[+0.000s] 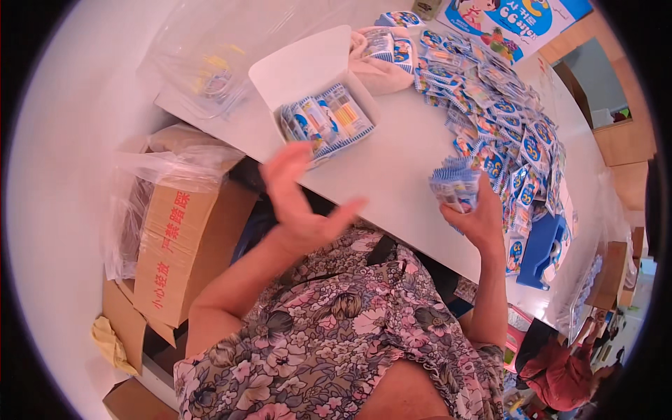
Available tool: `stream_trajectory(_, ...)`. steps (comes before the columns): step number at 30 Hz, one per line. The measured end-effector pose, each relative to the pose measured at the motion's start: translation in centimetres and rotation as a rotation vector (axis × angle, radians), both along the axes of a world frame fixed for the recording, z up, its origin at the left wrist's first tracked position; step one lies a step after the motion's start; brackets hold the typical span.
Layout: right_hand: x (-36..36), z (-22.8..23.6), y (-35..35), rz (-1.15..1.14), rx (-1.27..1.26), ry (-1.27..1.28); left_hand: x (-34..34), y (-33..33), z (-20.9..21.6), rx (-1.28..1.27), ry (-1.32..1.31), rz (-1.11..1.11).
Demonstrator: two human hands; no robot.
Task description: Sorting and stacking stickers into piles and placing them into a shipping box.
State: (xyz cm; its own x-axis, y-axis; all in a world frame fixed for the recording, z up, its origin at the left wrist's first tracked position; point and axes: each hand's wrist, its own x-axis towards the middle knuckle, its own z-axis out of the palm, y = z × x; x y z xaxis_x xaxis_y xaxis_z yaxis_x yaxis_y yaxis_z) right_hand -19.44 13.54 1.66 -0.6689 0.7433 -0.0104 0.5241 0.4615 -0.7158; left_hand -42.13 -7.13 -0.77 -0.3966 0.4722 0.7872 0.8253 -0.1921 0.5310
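Gripping small bundle of packets point(453, 187) in right hand point(483, 215), over worktop point(402, 143), just left of large heap of similar packets point(514, 129). Holding left hand point(301, 220) open, fingers spread, motion-blurred, near white box point(304, 66), lid up, packets lined up inside. Behind box: pink cloth point(378, 82) with more packets. At heap's near end: blue tape dispenser point(540, 252). Lower left, beside worktop: cardboard carton point(168, 255).

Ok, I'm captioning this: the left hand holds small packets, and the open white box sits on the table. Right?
Not quite: the head view shows the right hand holding the small packets; the open white box does sit on the table.
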Motion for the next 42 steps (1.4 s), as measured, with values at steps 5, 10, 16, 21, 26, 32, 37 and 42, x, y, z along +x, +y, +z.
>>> stream_trajectory(5, -1.0, -0.1, 0.5, 0.104, 0.316, -0.435, -6.6, -0.1, -2.6, -0.248, -0.313, 0.129)
stream_trajectory(10, -2.9, 2.9, 1.9, -0.032, 0.057, -0.527, -7.6, 0.9, -5.4, -0.130, -0.691, -0.066)
stream_trajectory(16, -8.7, 5.7, 0.2, 0.053, -0.476, 0.170, -8.7, 2.0, -6.7, -0.089, -0.829, -0.333)
stream_trajectory(21, -16.0, 7.6, -1.3, 0.308, 0.272, -0.069, -3.2, 4.5, -6.9, -0.234, -0.533, 0.023)
stream_trajectory(26, -21.3, 5.1, -4.0, 0.369, 0.371, -0.373, -0.9, 5.2, -6.7, -0.312, -0.397, 0.208)
stream_trajectory(32, -20.0, 3.0, -1.2, 0.506, 0.297, -0.306, -0.7, 3.8, -4.5, -0.206, -0.271, 0.248)
stream_trajectory(37, -16.9, 4.6, 0.8, 0.474, -0.047, 0.075, -0.9, 2.2, -1.8, -0.141, 0.177, 0.130)
stream_trajectory(42, -17.4, 2.5, 0.5, 0.456, 0.436, -0.219, -2.7, 3.3, 0.1, -0.361, 0.196, -0.022)
